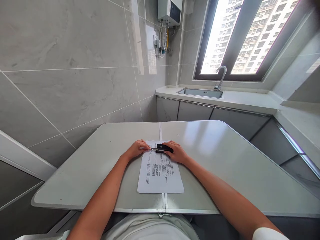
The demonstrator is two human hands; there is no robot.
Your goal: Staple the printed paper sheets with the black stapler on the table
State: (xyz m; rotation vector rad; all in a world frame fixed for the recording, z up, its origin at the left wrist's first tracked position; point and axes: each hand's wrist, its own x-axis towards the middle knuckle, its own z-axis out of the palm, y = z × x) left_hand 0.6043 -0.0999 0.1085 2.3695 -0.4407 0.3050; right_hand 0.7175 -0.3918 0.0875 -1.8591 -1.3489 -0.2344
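A black stapler (165,148) is held over the far part of a printed sheet of paper (160,180), which lies on the folding table. My right hand (177,152) is closed around the stapler's right end. A thin metallic part juts from its left end. There my left hand (137,149) has its fingertips pinched together, close to the metal; whatever sits between them is too small to make out. Rows of dark print cover the sheet, and its far edge is partly hidden by the stapler and hands.
The light folding table (210,180) has a seam down its middle. Beyond it, a white counter (246,96) holds a sink (200,92) with a faucet (221,78) under a window. A tiled wall (75,90) runs along the left, with a water heater (170,11) in the corner.
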